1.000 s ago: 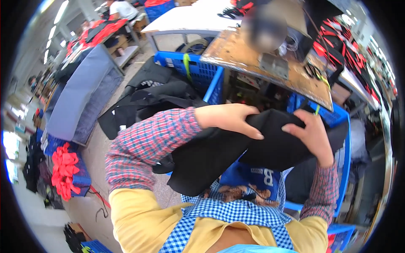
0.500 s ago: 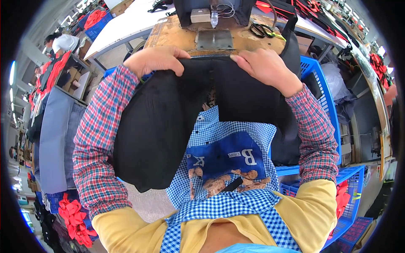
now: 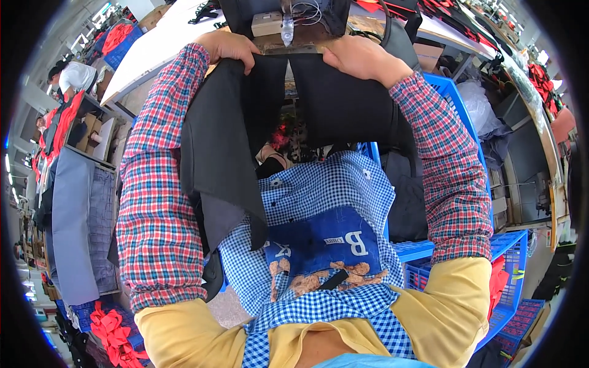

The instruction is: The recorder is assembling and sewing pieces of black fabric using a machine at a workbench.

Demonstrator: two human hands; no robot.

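Cloth (image 3: 233, 141), black and in two hanging panels, drapes from the edge of the sewing table (image 3: 153, 55) at twelve o'clock down over the person's blue checked apron (image 3: 319, 202). The left hand (image 3: 227, 48) pinches the top edge of the left panel, fingers curled closed over it; the right hand (image 3: 356, 56) presses its fingers flat and closed on the top of the right panel (image 3: 343, 104). Both edges lie just below the sewing machine (image 3: 288, 21), whose needle area sits between the hands. By my reading, the cloth is brought up and being lined up, but no seam looks started; feeding it under the needle is left. A blue crate (image 3: 457, 104) stands at three o'clock.
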